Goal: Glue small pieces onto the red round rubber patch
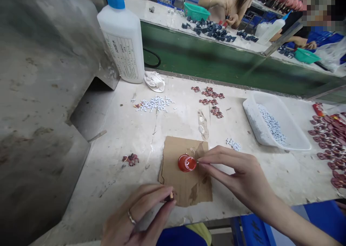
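My left hand (140, 213), with a ring on one finger, pinches a small dark piece (170, 196) at the near edge of a torn brown cardboard sheet (186, 188). My right hand (238, 175) reaches in from the right. Its thumb and forefinger are pinched together at the rim of a small red cap (186, 163) that sits on the cardboard. Whether something tiny is held between those fingertips cannot be told.
A white glue bottle (123, 40) with a blue cap stands at the back left. Small white pieces (155, 103) and red pieces (212, 98) lie scattered on the table. A white tray (292, 134) sits on the right, more red pieces (331, 141) beyond it. Another person's hands (229, 13) work across a green conveyor (216, 60).
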{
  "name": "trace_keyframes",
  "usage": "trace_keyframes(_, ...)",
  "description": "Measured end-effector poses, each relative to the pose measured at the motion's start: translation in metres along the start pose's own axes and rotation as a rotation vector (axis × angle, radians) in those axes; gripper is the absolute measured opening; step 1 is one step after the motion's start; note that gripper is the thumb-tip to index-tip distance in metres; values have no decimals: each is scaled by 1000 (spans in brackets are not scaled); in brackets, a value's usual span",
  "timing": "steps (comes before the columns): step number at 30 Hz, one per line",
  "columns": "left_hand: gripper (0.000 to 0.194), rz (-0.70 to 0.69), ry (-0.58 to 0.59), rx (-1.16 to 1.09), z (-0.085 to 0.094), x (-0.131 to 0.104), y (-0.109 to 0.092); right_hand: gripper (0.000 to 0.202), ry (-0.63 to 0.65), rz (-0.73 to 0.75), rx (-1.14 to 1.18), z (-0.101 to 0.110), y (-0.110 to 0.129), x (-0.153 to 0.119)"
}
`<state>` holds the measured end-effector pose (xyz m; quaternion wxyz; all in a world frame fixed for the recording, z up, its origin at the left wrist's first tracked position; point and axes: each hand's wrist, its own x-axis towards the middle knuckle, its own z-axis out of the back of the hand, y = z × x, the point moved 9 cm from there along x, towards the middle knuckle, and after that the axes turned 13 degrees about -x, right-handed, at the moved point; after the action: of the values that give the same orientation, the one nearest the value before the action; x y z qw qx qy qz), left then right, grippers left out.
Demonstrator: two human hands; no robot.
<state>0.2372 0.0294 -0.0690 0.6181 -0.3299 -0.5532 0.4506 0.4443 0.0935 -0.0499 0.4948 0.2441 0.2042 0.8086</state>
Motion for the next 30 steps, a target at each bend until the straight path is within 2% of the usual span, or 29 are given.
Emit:
trace_keyframes(6, 21, 11, -6, 17, -1, 0, 1, 24, 3, 89, -113, -3, 11, -4)
trace_keyframes(11, 18, 34, 6, 0, -3, 4, 1, 22, 30, 92, -97, -6, 13, -3)
trace_keyframes(15, 21, 41, 30, -29, -8, 5, -1, 24, -2, 71, -79, -1, 14, -4)
trace_keyframes(20, 20, 96, -2, -61, -13, 2, 3, 28, -80, -20, 102, 7, 22, -6)
trace_keyframes(25, 21, 82, 46, -98, -22, 3, 0, 25, -28, -74, 344, -6, 34, -10)
trace_keyframes(30, 21, 99, 11, -129, -22, 3, 0, 23, -32, -57, 417, -13, 37, -11)
